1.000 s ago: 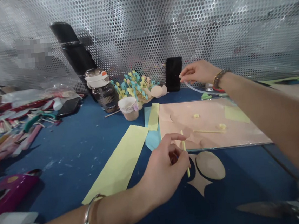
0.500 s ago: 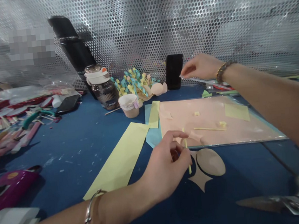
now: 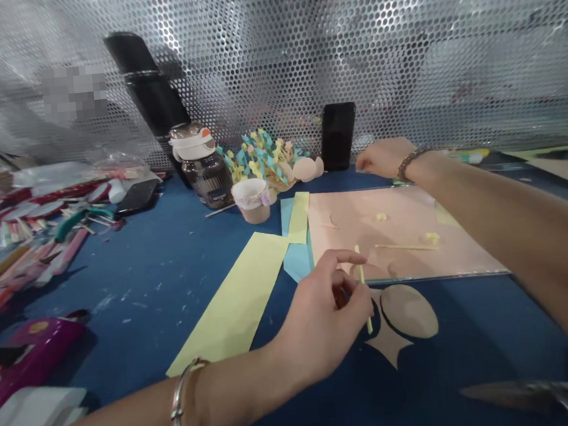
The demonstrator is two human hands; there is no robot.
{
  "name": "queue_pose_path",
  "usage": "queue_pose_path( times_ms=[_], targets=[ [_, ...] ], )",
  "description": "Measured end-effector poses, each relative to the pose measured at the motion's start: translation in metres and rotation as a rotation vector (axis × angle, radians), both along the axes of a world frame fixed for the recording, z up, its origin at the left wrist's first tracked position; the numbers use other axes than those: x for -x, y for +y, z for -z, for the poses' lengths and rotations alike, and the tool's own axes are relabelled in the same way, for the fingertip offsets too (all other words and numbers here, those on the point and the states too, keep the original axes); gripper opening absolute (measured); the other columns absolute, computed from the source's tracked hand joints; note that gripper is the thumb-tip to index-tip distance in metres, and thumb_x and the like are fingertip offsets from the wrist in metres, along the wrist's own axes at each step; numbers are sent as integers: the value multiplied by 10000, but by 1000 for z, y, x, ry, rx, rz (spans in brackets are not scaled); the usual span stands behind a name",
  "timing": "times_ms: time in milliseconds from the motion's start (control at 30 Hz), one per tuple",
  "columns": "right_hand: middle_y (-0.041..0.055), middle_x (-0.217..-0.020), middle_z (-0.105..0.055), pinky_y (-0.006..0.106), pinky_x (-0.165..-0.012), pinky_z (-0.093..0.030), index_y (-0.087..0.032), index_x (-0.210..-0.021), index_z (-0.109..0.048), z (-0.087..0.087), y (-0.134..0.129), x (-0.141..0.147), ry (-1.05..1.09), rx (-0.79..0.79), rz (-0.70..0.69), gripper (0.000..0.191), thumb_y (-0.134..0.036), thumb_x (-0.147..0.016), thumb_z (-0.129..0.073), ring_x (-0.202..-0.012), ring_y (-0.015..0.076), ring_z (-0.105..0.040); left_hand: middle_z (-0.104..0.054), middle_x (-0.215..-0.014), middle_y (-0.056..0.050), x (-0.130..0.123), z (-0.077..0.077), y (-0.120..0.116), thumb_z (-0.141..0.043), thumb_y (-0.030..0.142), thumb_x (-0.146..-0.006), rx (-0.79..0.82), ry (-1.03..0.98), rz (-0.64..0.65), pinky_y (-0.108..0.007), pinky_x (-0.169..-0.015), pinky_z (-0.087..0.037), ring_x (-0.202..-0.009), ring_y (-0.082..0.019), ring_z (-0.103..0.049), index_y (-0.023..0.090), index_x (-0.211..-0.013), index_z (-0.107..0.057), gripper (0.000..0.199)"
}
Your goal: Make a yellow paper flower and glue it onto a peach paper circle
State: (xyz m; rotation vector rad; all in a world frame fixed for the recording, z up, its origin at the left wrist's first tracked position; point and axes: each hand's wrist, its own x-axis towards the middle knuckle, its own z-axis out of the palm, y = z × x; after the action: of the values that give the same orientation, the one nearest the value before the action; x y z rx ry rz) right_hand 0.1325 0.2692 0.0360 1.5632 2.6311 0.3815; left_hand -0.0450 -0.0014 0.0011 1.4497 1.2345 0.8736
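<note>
L hand [image 3: 322,320]: fingers pinching thin yellow paper strip [image 3: 363,290]
R hand [image 3: 384,158]: fingers' state unclear
Risk: hard pinch could kink strip

Your way in: blue mat [image 3: 476,335] runs along the near edge of the pink sheet [image 3: 396,229].
Blocking you: black phone [image 3: 337,137] behind it, paper cup [image 3: 251,201] off its far left corner, scissors blade [image 3: 523,396] off its near right.

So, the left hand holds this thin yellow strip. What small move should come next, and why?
Probably bring the right hand to the thin yellow strip: the left hand pinches it alone, and the right seems empty near the pink sheet.
</note>
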Motion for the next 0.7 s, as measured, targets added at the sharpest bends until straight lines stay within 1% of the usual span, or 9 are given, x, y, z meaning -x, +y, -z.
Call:
queue_pose_path(
  times_ms=[133, 233, 333, 400, 467, 533, 600, 700],
  targets=[
    [80, -1141, -580, 417, -827, -493, -162, -1143, -557, -6, -8, -10, 51, -73, 58, 297, -342, -908, -530, -969, 202, -589, -546, -653, 64, 0, 3, 1, -477, 223, -847, 2, -12, -3, -206, -486, -367, -502, -81, -441, 260, -1095, -460, 252],
    [58, -1088, -623, 436, -820, -478, -205, -1129, -597, -15, -24, -14, 93, -111, 55, 300, -383, -927, -464, -993, 244, -582, -548, -651, 67, 0, 4, 0, -496, 239, -845, -3, -20, 6, -207, -492, -365, -513, -84, -442, 262, -1097, -456, 256],
    [18, -1000, -684, 398, -761, -471, -286, -1068, -665, -21, -44, -21, 106, -89, 26, 308, -407, -912, -429, -963, 282, -599, -549, -644, 69, -1, 5, -1, -514, 250, -841, -15, -13, 13, -208, -499, -362, -532, -88, -450, 257, -1096, -455, 262],
    [-4, -995, -699, 372, -731, -467, -320, -1033, -687, -22, -55, -28, 96, -52, 10, 286, -419, -883, -464, -929, 277, -616, -547, -638, 72, -1, 4, -2, -518, 250, -839, -23, -11, 18, -208, -503, -360, -538, -89, -449, 253, -1091, -454, 260],
    [-10, -1014, -699, 375, -728, -466, -331, -1008, -698, -20, -60, -35, 76, -22, 14, 257, -404, -865, -497, -928, 280, -618, -544, -629, 75, -2, 4, -3, -519, 250, -836, -28, -3, 30, -212, -506, -359, -537, -92, -443, 252, -1085, -455, 257],
    [9, -1043, -688, 398, -758, -466, -315, -1012, -695, -14, -57, -39, 52, -11, 44, 240, -360, -873, -505, -956, 289, -609, -547, -629, 73, -2, 4, -4, -523, 256, -833, -37, 18, 35, -218, -509, -359, -540, -98, -445, 253, -1081, -457, 256],
    [46, -1092, -656, 419, -804, -469, -264, -1062, -662, -5, -48, -37, 34, -9, 82, 238, -328, -895, -505, -983, 269, -596, -554, -638, 69, -3, 4, -5, -525, 270, -833, -52, 42, 32, -224, -511, -360, -545, -104, -449, 258, -1082, -460, 257],
    [82, -1162, -583, 425, -843, -482, -183, -1148, -569, 12, -30, -27, 21, -1, 127, 286, -335, -911, -521, -991, 211, -583, -562, -648, 64, -2, 6, -5, -522, 280, -836, -75, 47, 26, -230, -519, -367, -553, -109, -468, 259, -1101, -457, 273]
  ],
)
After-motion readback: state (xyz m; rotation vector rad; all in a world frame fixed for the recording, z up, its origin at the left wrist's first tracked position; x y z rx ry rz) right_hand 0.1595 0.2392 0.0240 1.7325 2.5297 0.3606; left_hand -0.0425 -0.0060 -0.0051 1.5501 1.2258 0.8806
